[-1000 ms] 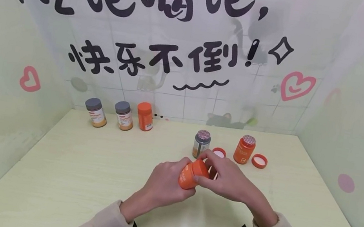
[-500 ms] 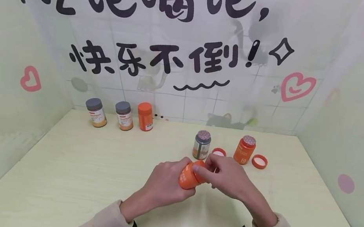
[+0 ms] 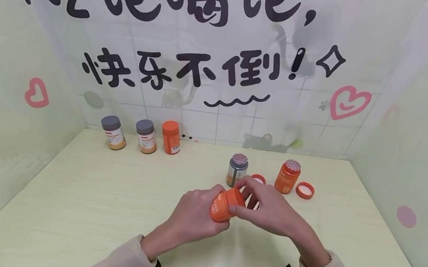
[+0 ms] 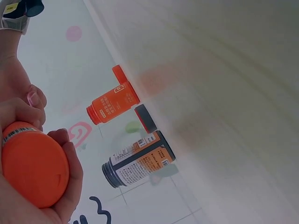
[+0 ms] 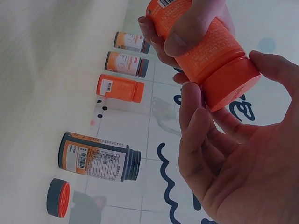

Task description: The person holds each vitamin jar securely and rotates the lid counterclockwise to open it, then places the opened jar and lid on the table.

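My left hand (image 3: 196, 214) grips an orange bottle (image 3: 219, 209) around its body and holds it tilted above the table, its capped end toward the right. On the bottle's orange lid (image 5: 232, 85) my right hand (image 3: 270, 211) has its thumb on one side and curled fingertips on the other, as the right wrist view shows. In the left wrist view the bottle's round base (image 4: 37, 170) faces the camera. Just beyond the hands stand an uncapped grey bottle (image 3: 236, 174) and an uncapped orange bottle (image 3: 287, 177), both with patterned seals on top.
Two grey-capped bottles (image 3: 113, 133) and a capped orange bottle (image 3: 171, 138) line the back left of the pale table (image 3: 83, 192). A loose lid (image 5: 58, 198) lies beside the grey bottle, an orange lid (image 3: 305, 190) beside the orange one. White printed walls enclose the table.
My right hand's fingers first turn inward over the lid, then swing back to spread around it. The left hand and its bottle stay nearly still.
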The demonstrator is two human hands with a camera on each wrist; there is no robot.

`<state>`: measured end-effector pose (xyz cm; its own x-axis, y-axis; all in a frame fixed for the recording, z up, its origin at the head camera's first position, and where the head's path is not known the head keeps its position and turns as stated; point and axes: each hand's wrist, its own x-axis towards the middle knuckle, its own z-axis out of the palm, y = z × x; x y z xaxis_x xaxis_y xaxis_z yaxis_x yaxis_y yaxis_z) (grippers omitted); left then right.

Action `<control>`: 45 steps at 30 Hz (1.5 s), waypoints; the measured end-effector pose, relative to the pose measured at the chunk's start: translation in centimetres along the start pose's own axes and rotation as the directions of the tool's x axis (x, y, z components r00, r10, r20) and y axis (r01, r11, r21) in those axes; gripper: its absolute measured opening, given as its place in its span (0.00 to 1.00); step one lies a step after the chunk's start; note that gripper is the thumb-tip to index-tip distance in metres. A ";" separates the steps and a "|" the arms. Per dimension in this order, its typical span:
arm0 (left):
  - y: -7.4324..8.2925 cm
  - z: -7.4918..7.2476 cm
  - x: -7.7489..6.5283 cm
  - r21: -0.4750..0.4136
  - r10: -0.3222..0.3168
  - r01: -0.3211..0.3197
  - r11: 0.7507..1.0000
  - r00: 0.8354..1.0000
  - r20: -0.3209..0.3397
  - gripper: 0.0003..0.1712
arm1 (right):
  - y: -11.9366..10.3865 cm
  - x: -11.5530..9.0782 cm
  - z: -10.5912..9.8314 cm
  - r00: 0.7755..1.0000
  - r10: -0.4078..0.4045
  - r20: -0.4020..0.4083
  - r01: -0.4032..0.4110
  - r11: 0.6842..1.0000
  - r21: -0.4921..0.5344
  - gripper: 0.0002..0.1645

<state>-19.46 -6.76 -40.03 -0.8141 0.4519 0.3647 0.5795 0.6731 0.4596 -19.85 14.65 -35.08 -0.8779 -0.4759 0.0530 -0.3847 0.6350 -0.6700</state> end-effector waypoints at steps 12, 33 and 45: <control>0.0 -0.1 0.0 -0.010 -0.005 0.005 1.000 1.000 0.009 0.25 | -0.1 0.3 0.7 0.991 0.131 -0.017 -0.128 0.987 0.094 0.25; 0.0 0.0 0.0 0.000 -0.005 0.005 1.000 1.000 0.011 0.24 | 0.1 -0.1 -0.1 0.999 -0.039 -0.001 0.039 0.999 0.033 0.26; 0.0 -0.1 0.0 -0.003 -0.010 0.010 1.000 1.000 0.015 0.25 | -0.2 0.0 0.2 0.992 0.123 -0.019 -0.121 0.987 0.106 0.21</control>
<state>-19.45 -6.78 -39.98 -0.8205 0.4534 0.3480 0.5711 0.6763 0.4654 -19.73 14.34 -35.10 -0.9239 -0.3824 -0.0163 -0.2433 0.6198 -0.7461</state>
